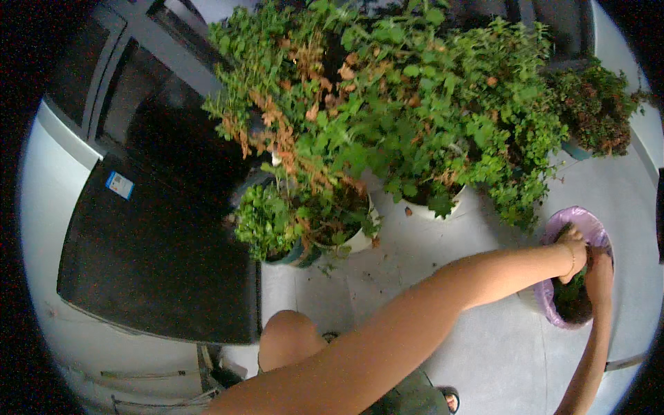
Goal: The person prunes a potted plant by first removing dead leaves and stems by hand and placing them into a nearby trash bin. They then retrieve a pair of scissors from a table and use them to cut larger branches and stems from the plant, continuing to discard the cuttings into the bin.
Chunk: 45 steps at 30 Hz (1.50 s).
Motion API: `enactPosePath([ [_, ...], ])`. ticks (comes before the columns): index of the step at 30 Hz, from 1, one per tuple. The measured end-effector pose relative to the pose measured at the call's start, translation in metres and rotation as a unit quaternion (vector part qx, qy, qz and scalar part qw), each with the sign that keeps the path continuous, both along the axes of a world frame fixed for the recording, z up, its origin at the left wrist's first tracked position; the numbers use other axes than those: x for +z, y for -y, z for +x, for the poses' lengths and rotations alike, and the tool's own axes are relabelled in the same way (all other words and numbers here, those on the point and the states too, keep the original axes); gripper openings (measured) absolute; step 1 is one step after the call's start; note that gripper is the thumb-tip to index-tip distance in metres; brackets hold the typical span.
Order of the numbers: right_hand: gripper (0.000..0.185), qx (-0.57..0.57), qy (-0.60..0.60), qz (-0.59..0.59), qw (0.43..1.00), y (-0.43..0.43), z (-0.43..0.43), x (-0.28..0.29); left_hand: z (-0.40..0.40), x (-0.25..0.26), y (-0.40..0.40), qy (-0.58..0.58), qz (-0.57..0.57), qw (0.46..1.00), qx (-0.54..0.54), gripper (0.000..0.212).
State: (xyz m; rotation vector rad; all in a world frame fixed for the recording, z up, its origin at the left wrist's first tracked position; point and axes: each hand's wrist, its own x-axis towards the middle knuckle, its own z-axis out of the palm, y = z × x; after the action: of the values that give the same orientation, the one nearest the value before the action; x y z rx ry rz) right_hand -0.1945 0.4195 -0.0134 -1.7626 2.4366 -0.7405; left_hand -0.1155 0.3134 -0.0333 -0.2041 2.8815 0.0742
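Note:
Both hands are at a bin with a pale purple plastic liner point(581, 215) on the right, over its mouth. My left hand point(573, 254), with a thin bracelet at the wrist, has curled fingers near the liner's far side. Beside it, my right hand point(600, 263) reaches over the bin's right side, fingers pointing in toward the left hand. Dark matter shows around the fingertips, but blur and overlap hide whether either hand grips anything. Lower in the bin lie green leaves point(570, 290) and dark brown debris point(570, 310).
Leafy potted plants point(394, 119), some with dry brown leaves point(277, 116), fill the far side. A white pot point(436, 208) and a green pot point(298, 255) stand on the grey tiled floor point(410, 249), among scattered bits. A black appliance or cabinet point(161, 259) is at left.

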Motion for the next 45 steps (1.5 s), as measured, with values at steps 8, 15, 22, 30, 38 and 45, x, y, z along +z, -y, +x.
enactPosePath([
  [8,0.026,0.029,-0.155,0.016,0.987,0.024,0.057,0.030,0.174,0.049,-0.013,-0.507,-0.042,0.861,-0.005,0.017],
  [15,0.014,0.330,-0.164,0.125,0.921,0.058,0.260,-0.019,0.420,0.038,0.052,-0.327,-0.080,0.939,-0.073,0.018],
  [22,0.037,0.318,-0.045,0.350,0.880,0.095,0.370,-0.087,0.524,0.079,0.167,-0.371,-0.294,0.847,0.242,0.024],
  [30,0.061,0.247,-0.068,0.374,0.891,0.057,0.386,-0.166,0.539,0.084,0.184,-0.172,-0.366,0.877,0.261,0.013],
  [38,0.056,0.248,-0.159,0.305,0.906,0.043,0.397,-0.184,0.536,0.069,0.174,-0.207,-0.360,0.871,0.264,0.012],
  [45,0.057,0.182,-0.067,0.316,0.929,0.055,0.437,-0.165,0.547,0.071,0.171,-0.301,-0.331,0.856,0.261,0.017],
])
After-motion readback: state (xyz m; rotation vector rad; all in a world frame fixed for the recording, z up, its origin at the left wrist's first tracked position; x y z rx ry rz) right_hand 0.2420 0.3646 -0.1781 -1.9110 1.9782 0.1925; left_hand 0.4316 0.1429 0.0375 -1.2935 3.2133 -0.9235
